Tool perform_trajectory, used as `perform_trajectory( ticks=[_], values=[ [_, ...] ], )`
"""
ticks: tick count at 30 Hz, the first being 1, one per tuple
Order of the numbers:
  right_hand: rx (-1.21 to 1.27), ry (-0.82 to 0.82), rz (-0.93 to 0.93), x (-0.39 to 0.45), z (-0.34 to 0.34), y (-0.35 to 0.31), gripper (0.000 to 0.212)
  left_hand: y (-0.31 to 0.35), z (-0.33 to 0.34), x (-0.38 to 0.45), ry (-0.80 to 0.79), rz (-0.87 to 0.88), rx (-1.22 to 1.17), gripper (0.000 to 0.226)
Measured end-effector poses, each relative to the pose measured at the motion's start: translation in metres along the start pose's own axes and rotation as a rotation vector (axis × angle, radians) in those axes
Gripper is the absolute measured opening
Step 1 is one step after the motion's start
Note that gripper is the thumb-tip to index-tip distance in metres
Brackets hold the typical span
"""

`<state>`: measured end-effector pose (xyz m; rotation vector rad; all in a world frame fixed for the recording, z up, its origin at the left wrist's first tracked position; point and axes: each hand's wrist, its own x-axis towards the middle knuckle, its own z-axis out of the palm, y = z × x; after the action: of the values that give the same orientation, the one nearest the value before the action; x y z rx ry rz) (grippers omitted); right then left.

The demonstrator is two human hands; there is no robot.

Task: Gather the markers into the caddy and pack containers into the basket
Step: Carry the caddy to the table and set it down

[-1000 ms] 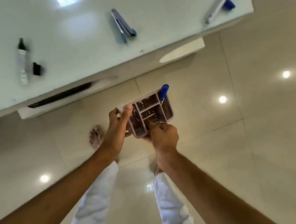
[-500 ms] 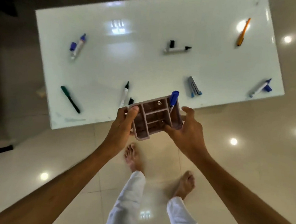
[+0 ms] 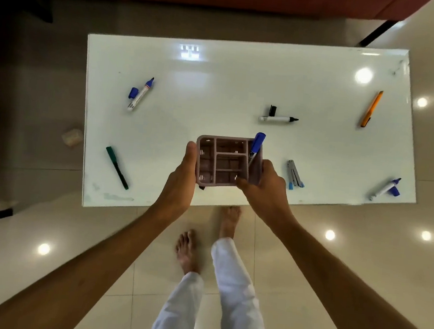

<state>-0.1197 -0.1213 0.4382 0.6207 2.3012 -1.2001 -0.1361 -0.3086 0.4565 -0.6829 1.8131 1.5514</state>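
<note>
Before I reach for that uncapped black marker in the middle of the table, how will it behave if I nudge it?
The black marker is a round barrel lying flat on a glossy white table, so it would likely roll or skid. It looks stiff and light. Its bare tip may streak the surface. Its cap lies loose beside it and would probably scoot away.

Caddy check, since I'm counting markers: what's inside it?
The caddy holds one blue-capped marker, standing in its right compartment. The other compartments look empty, though the right hand covers the near-right corner.
</note>
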Motion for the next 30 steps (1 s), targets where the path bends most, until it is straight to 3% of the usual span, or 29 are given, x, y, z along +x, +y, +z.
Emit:
perform_trajectory(
  ticks=[8, 14, 24, 26, 30],
  values=[
    [0.017, 0.021, 0.004, 0.098, -0.018, -0.017, 0.040, 0.057, 0.015, 0.081, 0.020, 0.012, -0.149, 0.079],
    [0.032, -0.079, 0.004, 0.156, -0.007, -0.023, 0.042, 0.056, 0.009, 0.135, 0.132, -0.055, -0.166, 0.083],
    [0.042, -0.272, -0.002, 0.166, -0.005, -0.023, 0.074, 0.044, -0.017, 0.149, 0.094, -0.082, -0.119, 0.072],
    [-0.011, -0.156, 0.000, 0.156, -0.017, -0.009, 0.071, 0.042, -0.020, 0.150, 0.123, -0.065, 0.013, 0.060],
    [-0.051, 0.235, 0.130, 0.123, -0.043, 0.042, 0.043, 0.038, -0.030, 0.149, 0.228, -0.042, 0.248, 0.052]
  ],
)
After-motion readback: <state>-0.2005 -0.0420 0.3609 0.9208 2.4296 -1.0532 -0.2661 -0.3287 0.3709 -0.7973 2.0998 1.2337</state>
